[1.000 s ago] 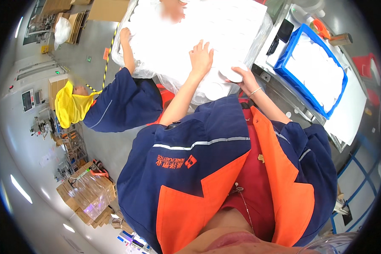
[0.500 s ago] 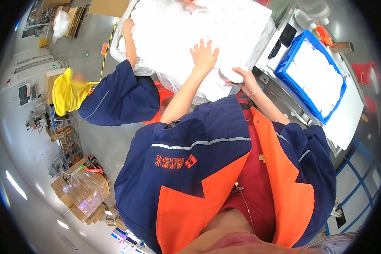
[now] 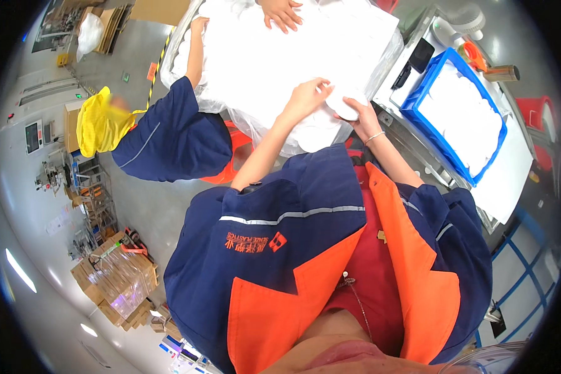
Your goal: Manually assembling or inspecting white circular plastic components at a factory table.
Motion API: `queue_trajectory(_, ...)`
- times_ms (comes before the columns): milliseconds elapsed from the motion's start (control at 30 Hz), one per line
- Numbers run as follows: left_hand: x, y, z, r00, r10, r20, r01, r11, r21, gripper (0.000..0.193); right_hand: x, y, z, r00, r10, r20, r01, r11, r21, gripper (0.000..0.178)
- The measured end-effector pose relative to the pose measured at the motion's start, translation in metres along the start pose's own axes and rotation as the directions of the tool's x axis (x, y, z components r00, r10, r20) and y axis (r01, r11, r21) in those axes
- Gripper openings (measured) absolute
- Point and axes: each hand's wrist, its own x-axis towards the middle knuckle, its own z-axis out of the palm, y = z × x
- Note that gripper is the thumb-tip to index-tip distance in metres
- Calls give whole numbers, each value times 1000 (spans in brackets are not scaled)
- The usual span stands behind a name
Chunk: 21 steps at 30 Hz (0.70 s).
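My right hand (image 3: 363, 117) grips a white round disc-like piece (image 3: 340, 105), fingers along its right edge. Beside that piece, on its left, is my left hand (image 3: 305, 100), its fingers bent and apart, the tips close to the piece's upper left edge. Whether they touch it I cannot tell. Both hands are over a large heap of white round pieces (image 3: 249, 68), washed out by bright light. Clear plastic sheeting (image 3: 271, 138) hangs round the heap's edge.
Another person's hand (image 3: 280, 14) lies over the heap's far side. At left, a co-worker in a yellow head covering (image 3: 100, 124) reaches an arm in. A blue crate (image 3: 411, 112) of white pieces stands on the right-hand table (image 3: 505, 193), near a dark phone-like device (image 3: 422, 56).
My left hand has gone from spread on the heap to bent beside the round piece. My right hand keeps its hold. The far person's hand has come further into view.
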Motion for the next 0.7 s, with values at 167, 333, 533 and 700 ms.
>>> queue_trajectory(167,14,-6,8,970,-101,-220,99,995,-18,27,-2,-13,-5,996,28,86,-32,998,49,43)
queue_trajectory(333,57,-12,0,894,-70,-442,173,965,196,24,1,-30,-25,994,54,95,-55,999,3,46)
queue_trajectory(533,56,-21,22,832,132,-538,116,908,402,28,-3,-36,-36,981,68,181,-93,986,135,51)
queue_trajectory(700,37,-21,58,891,330,-312,-13,705,709,51,-2,-35,-39,988,61,144,-68,997,47,52)
